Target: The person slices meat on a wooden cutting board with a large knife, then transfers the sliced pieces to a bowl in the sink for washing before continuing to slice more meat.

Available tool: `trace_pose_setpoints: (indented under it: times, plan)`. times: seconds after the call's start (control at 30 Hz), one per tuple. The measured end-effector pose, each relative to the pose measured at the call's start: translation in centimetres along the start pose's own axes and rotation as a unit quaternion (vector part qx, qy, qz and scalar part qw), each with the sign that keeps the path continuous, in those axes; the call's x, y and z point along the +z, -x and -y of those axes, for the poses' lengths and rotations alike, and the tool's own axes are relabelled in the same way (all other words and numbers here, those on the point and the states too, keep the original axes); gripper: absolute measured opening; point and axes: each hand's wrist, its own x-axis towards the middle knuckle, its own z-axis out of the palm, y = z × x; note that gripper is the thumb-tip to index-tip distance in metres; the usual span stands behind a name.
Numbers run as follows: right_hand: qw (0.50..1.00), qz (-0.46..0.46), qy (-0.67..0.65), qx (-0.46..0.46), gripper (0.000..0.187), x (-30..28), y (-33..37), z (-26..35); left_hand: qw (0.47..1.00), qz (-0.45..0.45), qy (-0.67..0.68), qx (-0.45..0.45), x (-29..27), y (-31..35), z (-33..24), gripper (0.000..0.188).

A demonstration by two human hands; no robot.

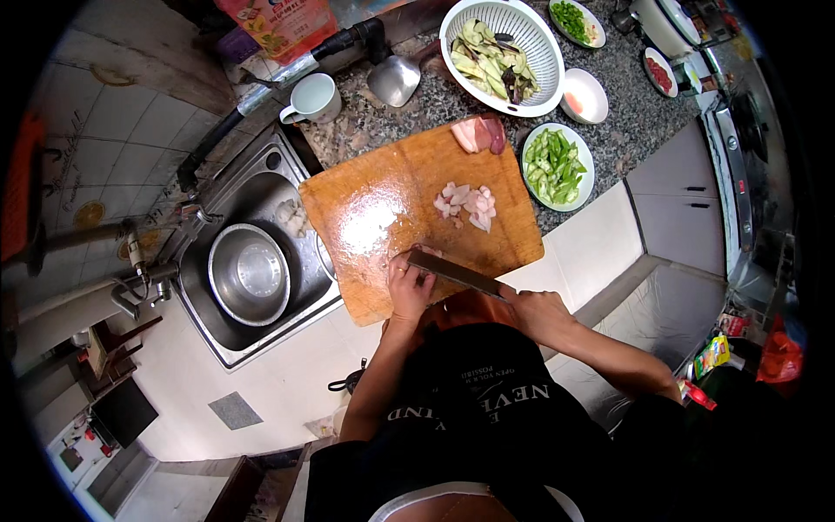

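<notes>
My right hand (537,311) grips the handle of a broad cleaver (455,271), its blade lying across the near edge of a wooden cutting board (374,209). My left hand (408,285) presses down beside the blade on a small piece of meat that its fingers mostly hide. A pile of cut pale meat pieces (467,205) lies in the board's middle. A larger uncut slab of pink meat (478,133) rests at the board's far corner.
Left of the board is a steel sink (228,335) holding a metal bowl (250,273). On the granite counter stand a plate of sliced green peppers (557,164), a white colander of vegetable strips (500,57), a white mug (311,98), a ladle (394,80) and small dishes.
</notes>
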Motion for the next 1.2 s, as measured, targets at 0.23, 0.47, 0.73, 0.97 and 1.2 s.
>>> trace_pose_setpoints:
  times: [0.23, 0.47, 0.73, 0.97, 1.2]
  plan:
    - [0.999, 0.002, -0.033, -0.019, 0.025, 1.2, -4.0, 1.2, 1.0, 0.015, -0.016, 0.01, -0.6, -0.8, -0.4, 0.031]
    - [0.997, 0.053, -0.033, 0.037, 0.021, -0.1, -1.7, 0.0, 1.0, 0.014, -0.006, -0.01, -0.3, -0.4, -0.1, 0.024]
    - [0.982, -0.14, -0.079, -0.102, 0.022, 2.7, -11.4, 1.8, 0.999, -0.029, -0.01, 0.012, -0.2, -0.7, -0.5, 0.014]
    - [1.0, 0.025, -0.011, 0.008, 0.024, -2.6, -1.4, 0.5, 0.998, -0.023, -0.045, -0.032, 0.2, 0.2, -0.4, 0.019]
    - [0.999, 0.039, -0.031, -0.008, 0.023, -0.1, -1.8, -0.7, 1.0, -0.02, 0.003, -0.022, -0.6, 0.0, -0.7, 0.022]
